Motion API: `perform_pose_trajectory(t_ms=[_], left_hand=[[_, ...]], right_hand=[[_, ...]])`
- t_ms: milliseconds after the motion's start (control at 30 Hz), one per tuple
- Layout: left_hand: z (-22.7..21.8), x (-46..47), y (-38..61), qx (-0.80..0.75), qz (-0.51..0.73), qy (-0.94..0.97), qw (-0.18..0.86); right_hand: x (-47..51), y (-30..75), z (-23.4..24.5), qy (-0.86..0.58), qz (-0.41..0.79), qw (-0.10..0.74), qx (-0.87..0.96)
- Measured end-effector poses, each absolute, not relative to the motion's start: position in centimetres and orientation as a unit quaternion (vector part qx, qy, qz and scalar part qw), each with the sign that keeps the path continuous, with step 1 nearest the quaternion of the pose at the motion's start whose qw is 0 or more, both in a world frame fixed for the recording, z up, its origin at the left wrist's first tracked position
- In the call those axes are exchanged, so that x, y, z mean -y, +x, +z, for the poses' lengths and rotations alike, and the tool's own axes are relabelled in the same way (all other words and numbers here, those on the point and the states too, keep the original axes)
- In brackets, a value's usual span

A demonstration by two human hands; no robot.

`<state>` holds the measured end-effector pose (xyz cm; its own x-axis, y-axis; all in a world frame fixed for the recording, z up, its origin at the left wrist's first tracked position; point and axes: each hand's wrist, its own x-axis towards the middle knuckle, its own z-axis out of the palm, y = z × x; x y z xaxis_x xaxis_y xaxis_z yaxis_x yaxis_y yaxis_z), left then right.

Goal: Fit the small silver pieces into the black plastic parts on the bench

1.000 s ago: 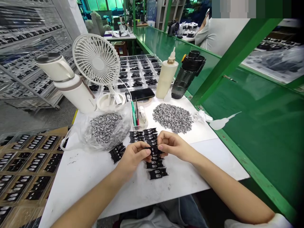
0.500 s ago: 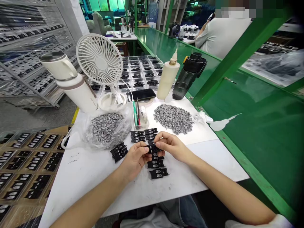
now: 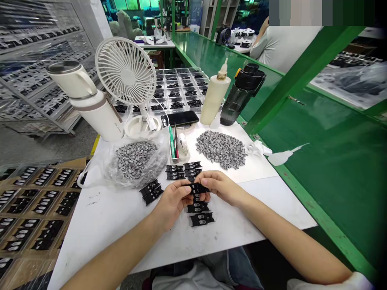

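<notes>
I see the left hand [image 3: 169,202] and right hand [image 3: 224,188], equally close, pinching opposite ends of a narrow black plastic piece [image 3: 197,188], lengthwise roughly parallel to the white table's [image 3: 248,213] near edge.

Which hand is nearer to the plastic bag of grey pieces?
Left. The left hand is in front and right of the plastic bag; the right hand is farther right.
</notes>
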<state>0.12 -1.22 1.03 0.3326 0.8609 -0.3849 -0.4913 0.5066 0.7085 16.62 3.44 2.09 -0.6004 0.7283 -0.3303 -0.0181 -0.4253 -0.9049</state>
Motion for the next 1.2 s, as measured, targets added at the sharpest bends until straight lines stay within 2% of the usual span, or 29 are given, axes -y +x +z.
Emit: perform_pose_trajectory(t_ms=[233, 500, 900, 1200], left_hand=[[1.22, 1.23, -0.20, -0.365, 0.408, 0.273, 0.791], [1.69, 1.18, -0.39, -0.386, 0.399, 0.325, 0.766], [1.72, 1.35, -0.16, -0.374, 0.462, 0.295, 0.748], [1.87, 1.11, -0.22, -0.393, 0.449, 0.256, 0.760]], right_hand=[[-3.10, 16.58, 2.01, -0.325, 0.817, 0.232, 0.416], [-3.05, 16.73, 1.68, -0.320, 0.794, 0.241, 0.457], [-3.12, 16.74, 1.46, -0.336, 0.785, 0.253, 0.455], [-3.20, 16.94, 1.35, -0.339, 0.769, 0.266, 0.472]])
